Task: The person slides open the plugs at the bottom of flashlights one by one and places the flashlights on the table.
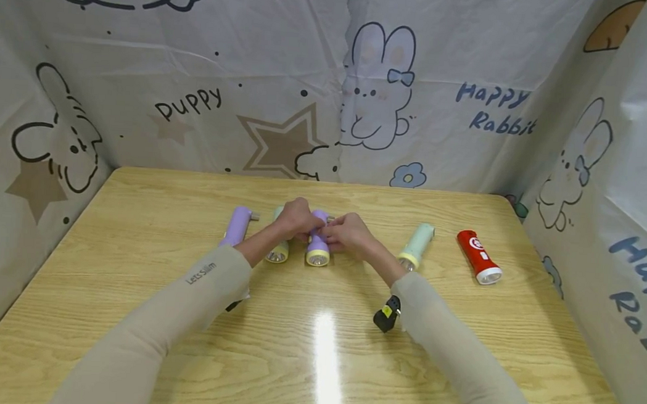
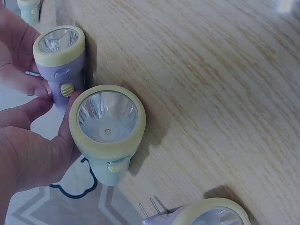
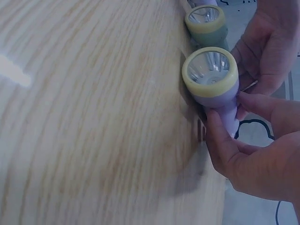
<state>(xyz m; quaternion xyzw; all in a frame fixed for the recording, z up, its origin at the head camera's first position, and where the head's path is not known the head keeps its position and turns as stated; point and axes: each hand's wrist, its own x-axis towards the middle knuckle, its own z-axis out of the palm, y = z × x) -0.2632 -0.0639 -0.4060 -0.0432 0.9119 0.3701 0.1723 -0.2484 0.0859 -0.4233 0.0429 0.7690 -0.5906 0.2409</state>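
Note:
A purple flashlight [image 1: 318,245] with a pale yellow rim lies near the table's back middle, lens toward me. My left hand [image 1: 298,218] pinches its body from the left, and my right hand [image 1: 349,233] grips it from the right, thumb and finger on either side [image 3: 253,154]. Metal prongs stick out from its side, close by the right fingers. Beside the left hand lies a green flashlight [image 2: 108,126], partly hidden by that hand in the head view. Farther left, another purple flashlight [image 1: 237,226] has its prongs out; the left forearm covers its front.
To the right lie a green flashlight [image 1: 420,242], partly behind the right forearm, and a red flashlight [image 1: 476,256] with a white rim. A printed cloth [image 1: 285,101] hangs behind the wooden table [image 1: 269,359] and along both sides.

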